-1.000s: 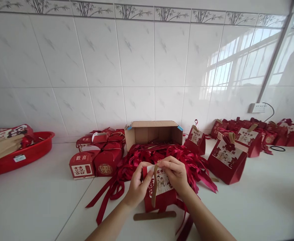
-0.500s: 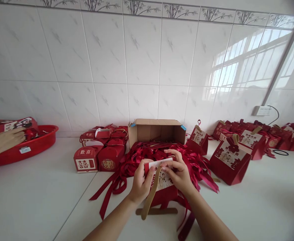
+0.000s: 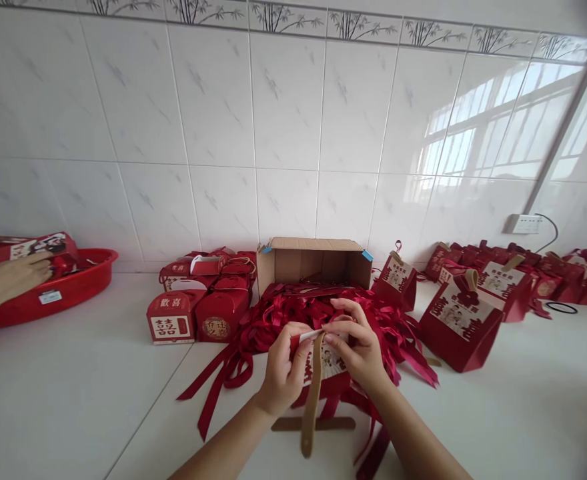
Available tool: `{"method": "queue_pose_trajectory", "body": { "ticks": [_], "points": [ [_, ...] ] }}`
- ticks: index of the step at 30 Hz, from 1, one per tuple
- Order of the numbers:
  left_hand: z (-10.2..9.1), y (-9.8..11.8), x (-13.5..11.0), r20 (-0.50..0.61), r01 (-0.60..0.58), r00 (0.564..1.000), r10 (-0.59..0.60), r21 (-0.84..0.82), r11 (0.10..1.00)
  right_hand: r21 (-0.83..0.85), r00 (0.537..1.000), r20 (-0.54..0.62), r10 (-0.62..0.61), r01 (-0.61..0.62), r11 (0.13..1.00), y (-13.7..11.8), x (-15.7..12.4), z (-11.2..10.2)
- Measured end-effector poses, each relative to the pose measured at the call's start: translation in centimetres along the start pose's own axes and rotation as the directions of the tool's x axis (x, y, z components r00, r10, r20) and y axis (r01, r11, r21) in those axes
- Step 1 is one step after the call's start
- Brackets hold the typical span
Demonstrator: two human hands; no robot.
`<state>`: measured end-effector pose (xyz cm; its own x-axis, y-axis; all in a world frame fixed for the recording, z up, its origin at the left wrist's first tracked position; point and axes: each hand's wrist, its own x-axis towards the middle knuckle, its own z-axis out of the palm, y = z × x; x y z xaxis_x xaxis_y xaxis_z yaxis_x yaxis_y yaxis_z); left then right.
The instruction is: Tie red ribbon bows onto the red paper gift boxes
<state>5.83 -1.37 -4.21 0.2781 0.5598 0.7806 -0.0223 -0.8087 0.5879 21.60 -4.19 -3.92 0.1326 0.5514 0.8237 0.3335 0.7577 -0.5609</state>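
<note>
Between my hands is a red gift box (image 3: 329, 365) with a white printed panel showing cartoon figures. My left hand (image 3: 282, 368) grips its upper left edge, thumb in front. At the top edge, my right hand (image 3: 357, 347) pinches a tan strap (image 3: 311, 408) against the box, with its fingers curled. The strap's free end, with a small hole, hangs down in front. A second tan strap (image 3: 341, 423) lies flat on the table just below. Dark red ribbons (image 3: 273, 313) are heaped behind and under the box, spilling from an open cardboard carton (image 3: 318, 263).
Several small red boxes (image 3: 171, 320) are stacked left of the carton. Finished-looking red gift boxes with strap handles (image 3: 466, 327) stand to the right. At far left, another person's hand (image 3: 18, 279) reaches over a red basin (image 3: 91, 280). A black ring (image 3: 562, 307) lies at right.
The strap's hanging end has swung right and now points nearly straight down. The box top has tipped and its white edge looks narrower. Both hands keep their hold.
</note>
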Motion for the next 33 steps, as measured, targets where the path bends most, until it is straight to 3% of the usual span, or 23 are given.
{"method": "queue_pose_trajectory", "body": {
  "ticks": [3, 7, 11, 16, 19, 21, 24, 26, 28, 30, 33],
  "points": [
    [-0.1, -0.5, 0.0, -0.004, -0.128, 0.992, 0.128, -0.01, 0.992, 0.108, 0.997, -0.051, 0.054, -0.049, 0.993, -0.2, -0.4, 0.8],
    [-0.3, -1.0, 0.1, 0.016, -0.105, 0.994, 0.105, 0.015, 0.994, 0.107, 0.988, -0.107, 0.113, -0.101, 0.989, -0.3, -0.9, 1.8],
    [-0.8, -0.7, 0.1, 0.015, -0.102, 0.995, 0.101, 0.032, 0.994, 0.02, 0.98, -0.198, 0.015, -0.012, 1.0, -0.3, -1.1, 2.1],
    [-2.1, 0.0, 0.7, 0.123, -0.197, 0.977, 0.174, 0.208, 0.958, -0.112, 0.971, -0.211, -0.11, 0.087, 0.99, 0.0, -0.8, 1.4],
    [-2.2, 0.1, 1.2, 0.044, -0.1, 0.994, 0.095, 0.13, 0.986, -0.178, 0.97, -0.192, -0.147, 0.113, 0.978, 0.1, -0.9, 1.2],
    [-2.0, 0.2, 1.5, -0.075, 0.048, 0.996, -0.048, 0.006, 0.999, -0.223, 0.97, -0.165, -0.18, 0.142, 0.965, 0.0, -1.0, 1.3],
    [-1.8, 0.7, 2.0, -0.204, 0.243, 0.935, -0.289, -0.224, 0.944, -0.289, 0.962, -0.081, -0.261, 0.228, 0.93, -0.5, -1.2, 1.7],
    [-1.8, 1.1, 2.2, -0.239, 0.275, 0.904, -0.354, -0.309, 0.911, -0.317, 0.952, -0.036, -0.304, 0.278, 0.907, -0.8, -1.3, 1.9],
    [-2.1, 1.3, 2.3, -0.257, 0.259, 0.906, -0.335, -0.289, 0.922, -0.334, 0.944, -0.019, -0.329, 0.304, 0.892, -1.0, -1.3, 2.1],
    [-2.5, 1.2, 2.2, -0.203, 0.263, 0.927, -0.316, -0.248, 0.932, -0.342, 0.938, -0.019, -0.345, 0.318, 0.884, -1.1, -1.3, 2.1],
    [-3.1, 0.5, 1.9, 0.061, 0.329, 0.942, -0.33, -0.368, 0.87, -0.343, 0.933, -0.023, -0.359, 0.33, 0.879, -1.2, -1.3, 2.0]
  ]
}}
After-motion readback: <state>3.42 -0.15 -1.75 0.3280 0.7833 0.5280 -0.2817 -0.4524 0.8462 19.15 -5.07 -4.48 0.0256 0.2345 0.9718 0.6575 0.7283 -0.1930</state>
